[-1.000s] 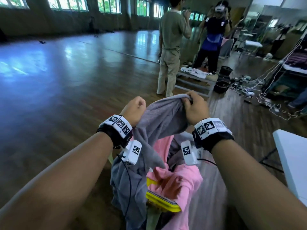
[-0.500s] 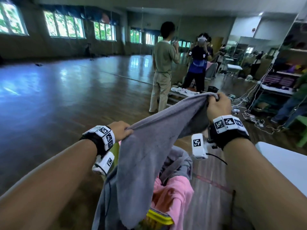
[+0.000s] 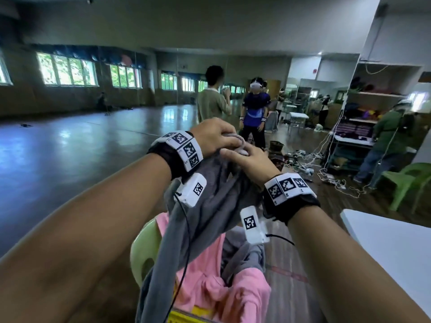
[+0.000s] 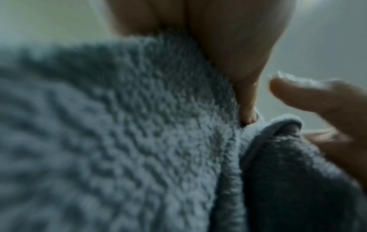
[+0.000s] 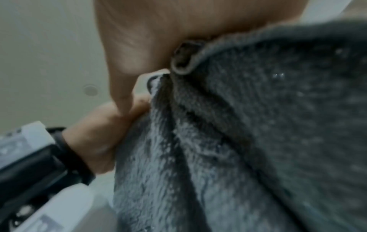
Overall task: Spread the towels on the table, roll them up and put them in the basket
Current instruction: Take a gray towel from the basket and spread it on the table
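Both hands meet in front of my chest on the top edge of a grey towel (image 3: 210,201). My left hand (image 3: 214,136) grips the bunched hem from above. Against it, my right hand (image 3: 249,162) pinches the other end of the hem, its fingers lying across the cloth. The towel hangs doubled between my forearms. Its fuzzy pile fills the left wrist view (image 4: 139,125) and the right wrist view (image 5: 258,125). Below it lie a pink towel (image 3: 205,285) and another grey towel (image 3: 242,252), heaped over a container with a yellow rim (image 3: 184,319). The white table (image 3: 391,248) stands at the right.
A pale green plastic chair (image 3: 144,250) sits under the heap of towels. Two people (image 3: 254,113) stand a few steps ahead on the wooden floor. Cables (image 3: 326,173), shelves, another person and a green chair (image 3: 405,180) crowd the right side.
My hands held the towel stretched apart half a second ago; they have come together, so the top edge is doubled. My view has tilted up toward the room.
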